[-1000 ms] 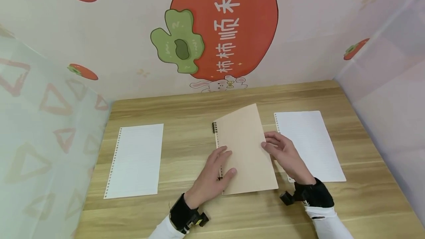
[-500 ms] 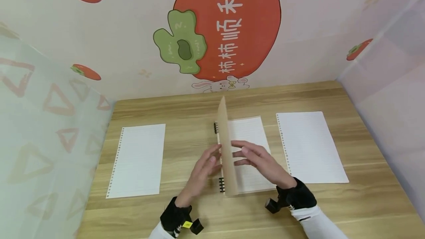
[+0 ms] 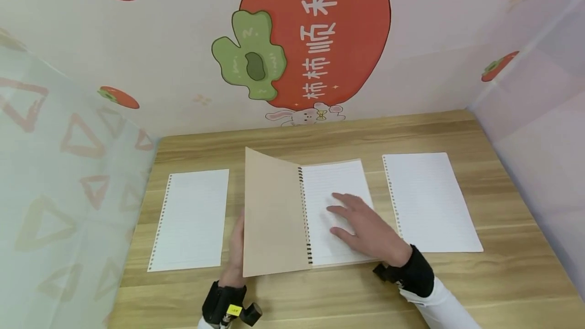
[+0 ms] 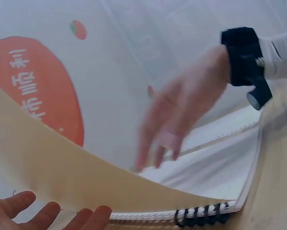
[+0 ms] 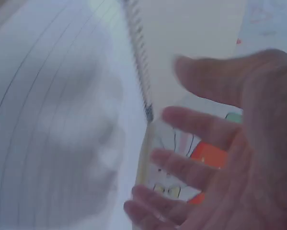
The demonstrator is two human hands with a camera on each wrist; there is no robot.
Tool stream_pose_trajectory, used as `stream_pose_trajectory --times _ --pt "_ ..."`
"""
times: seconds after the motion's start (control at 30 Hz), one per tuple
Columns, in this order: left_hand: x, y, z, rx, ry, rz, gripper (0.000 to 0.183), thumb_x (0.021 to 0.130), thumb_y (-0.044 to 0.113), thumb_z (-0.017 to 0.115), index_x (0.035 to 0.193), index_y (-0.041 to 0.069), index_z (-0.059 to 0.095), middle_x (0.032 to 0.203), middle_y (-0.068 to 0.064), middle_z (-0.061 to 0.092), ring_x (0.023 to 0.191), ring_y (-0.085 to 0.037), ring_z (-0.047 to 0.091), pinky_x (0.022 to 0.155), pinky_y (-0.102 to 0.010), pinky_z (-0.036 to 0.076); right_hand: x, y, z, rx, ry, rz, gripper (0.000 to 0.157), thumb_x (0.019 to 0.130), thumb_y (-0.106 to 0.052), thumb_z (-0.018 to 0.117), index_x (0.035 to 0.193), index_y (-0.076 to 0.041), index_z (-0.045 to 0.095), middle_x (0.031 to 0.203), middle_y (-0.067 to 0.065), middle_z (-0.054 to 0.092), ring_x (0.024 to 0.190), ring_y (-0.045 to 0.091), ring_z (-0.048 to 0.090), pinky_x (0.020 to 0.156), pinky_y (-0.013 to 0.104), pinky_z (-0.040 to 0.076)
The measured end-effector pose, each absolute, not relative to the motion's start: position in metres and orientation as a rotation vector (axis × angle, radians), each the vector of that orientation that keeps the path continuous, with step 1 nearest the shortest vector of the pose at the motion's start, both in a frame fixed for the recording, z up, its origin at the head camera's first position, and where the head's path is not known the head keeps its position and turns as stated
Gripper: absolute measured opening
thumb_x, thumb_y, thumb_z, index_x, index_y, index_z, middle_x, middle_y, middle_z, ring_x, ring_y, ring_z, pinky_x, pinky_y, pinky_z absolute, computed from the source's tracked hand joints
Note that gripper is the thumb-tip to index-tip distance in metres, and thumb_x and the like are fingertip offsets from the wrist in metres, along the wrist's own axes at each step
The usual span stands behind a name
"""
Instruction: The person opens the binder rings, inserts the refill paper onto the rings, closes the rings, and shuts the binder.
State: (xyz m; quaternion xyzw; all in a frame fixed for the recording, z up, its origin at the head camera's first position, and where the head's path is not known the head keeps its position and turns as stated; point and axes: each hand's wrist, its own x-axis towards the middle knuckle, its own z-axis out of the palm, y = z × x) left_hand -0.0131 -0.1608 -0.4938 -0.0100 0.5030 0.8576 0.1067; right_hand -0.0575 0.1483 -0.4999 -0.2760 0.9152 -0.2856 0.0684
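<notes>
Spiral notebook [image 3: 335, 179]: on the desk [image 3: 315, 298], between two loose sheets; cover turned back, ruled page facing up.
Tan cover [image 3: 274, 217]: raised at a slant to the left of the binding; plain inner face showing in the head view.
Black coil binding [image 3: 309, 254]: along the page's left edge, in clusters near top and bottom.
Left hand [image 3: 236, 250]: behind the cover's outer side, partly hidden by it; fingers [image 4: 99, 218] extended, loosely bent, against the outer face.
Right hand [image 3: 367, 227]: above the ruled page, fingers [image 5: 200, 127] spread and unclenched, holding nothing; apart from the page in the right wrist view.
Left loose sheet [image 3: 189, 220]: flat, punched along its left edge, beside the left hand.
Right loose sheet [image 3: 431, 202]: flat, punched along its left edge, just right of the notebook.
Wrist straps [image 3: 418, 270]: black, one per wrist, over white sleeves [image 3: 441, 303].
Wall [image 3: 183, 39]: pale, printed with a large red persimmon [image 3: 356, 39].
</notes>
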Motion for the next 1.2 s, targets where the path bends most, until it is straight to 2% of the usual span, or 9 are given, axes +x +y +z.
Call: stream_pose_trajectory --times 0.17,0.3,0.57,0.67,0.8,0.87,0.97,1.03,1.2 --pt "-0.017 -0.181 -0.503 0.033 1.481 2.543 0.059 0.111 0.046 0.012 0.155 0.012 0.034 0.106 0.007 0.060 0.089 -0.005 0.063 0.075 -0.019 0.052 -0.057 0.168 -0.512 -0.787 2.885 -0.594 0.060 0.084 -0.038 0.082 0.136 -0.010 0.068 0.157 0.021 0.046 0.146 0.048 0.038 0.115 0.061 0.033" --pt "-0.017 -0.196 -0.506 -0.145 1.656 2.370 0.070 0.109 0.052 0.013 0.167 0.014 0.005 0.130 0.003 0.047 0.111 -0.007 0.053 0.094 -0.021 0.045 -0.055 0.173 -0.515 -0.775 2.899 -0.597 0.058 0.081 -0.035 0.086 0.131 -0.010 0.071 0.156 0.022 0.047 0.146 0.048 0.038 0.114 0.061 0.035" --pt "-0.024 -0.227 -0.513 -0.352 1.632 2.133 0.074 0.108 0.051 0.032 0.165 0.010 0.007 0.146 -0.014 0.036 0.129 -0.025 0.046 0.100 -0.035 0.047 -0.056 0.176 -0.518 -0.781 2.912 -0.606 0.059 0.078 -0.035 0.088 0.129 -0.009 0.073 0.154 0.022 0.050 0.143 0.048 0.043 0.110 0.059 0.041" --pt "-0.028 -0.235 -0.515 -0.354 1.680 2.062 0.079 0.108 0.049 0.036 0.165 0.004 0.004 0.159 -0.018 0.028 0.145 -0.031 0.032 0.114 -0.041 0.037 -0.057 0.176 -0.518 -0.780 2.910 -0.613 0.060 0.078 -0.036 0.088 0.129 -0.009 0.073 0.154 0.022 0.050 0.143 0.047 0.043 0.110 0.059 0.041" --pt "-0.032 -0.242 -0.518 -0.279 1.752 2.018 0.080 0.110 0.044 0.035 0.164 -0.003 -0.001 0.172 -0.019 0.005 0.159 -0.031 -0.001 0.126 -0.046 0.007 -0.057 0.177 -0.519 -0.776 2.908 -0.603 0.060 0.078 -0.036 0.087 0.129 -0.009 0.073 0.154 0.021 0.051 0.143 0.047 0.043 0.109 0.059 0.042" --pt "-0.035 -0.244 -0.521 -0.268 1.812 1.995 0.076 0.111 0.041 0.034 0.164 -0.004 0.006 0.171 -0.021 0.010 0.159 -0.032 0.004 0.126 -0.046 0.009 -0.056 0.177 -0.519 -0.773 2.909 -0.595 0.060 0.078 -0.036 0.087 0.129 -0.009 0.073 0.154 0.021 0.051 0.142 0.047 0.043 0.109 0.059 0.042" --pt "-0.038 -0.246 -0.524 -0.340 1.975 1.911 0.066 0.111 0.040 0.037 0.161 -0.003 0.026 0.160 -0.025 0.035 0.148 -0.038 0.036 0.114 -0.045 0.040 -0.056 0.178 -0.519 -0.772 2.912 -0.591 0.060 0.078 -0.036 0.088 0.130 -0.010 0.073 0.154 0.020 0.051 0.142 0.047 0.043 0.109 0.059 0.043" --pt "-0.039 -0.246 -0.526 -0.405 2.130 1.818 0.059 0.110 0.039 0.041 0.155 0.000 0.039 0.147 -0.023 0.051 0.134 -0.036 0.052 0.100 -0.040 0.051 -0.056 0.178 -0.519 -0.774 2.913 -0.589 0.060 0.078 -0.036 0.088 0.130 -0.010 0.073 0.154 0.020 0.051 0.142 0.046 0.044 0.108 0.059 0.043" --pt "-0.042 -0.245 -0.529 -0.462 2.462 1.561 0.051 0.108 0.036 0.048 0.145 0.001 0.055 0.137 -0.020 0.061 0.128 -0.033 0.056 0.095 -0.037 0.051 -0.056 0.180 -0.520 -0.767 2.904 -0.586 0.060 0.078 -0.036 0.088 0.130 -0.010 0.073 0.154 0.020 0.051 0.143 0.046 0.044 0.109 0.058 0.043"
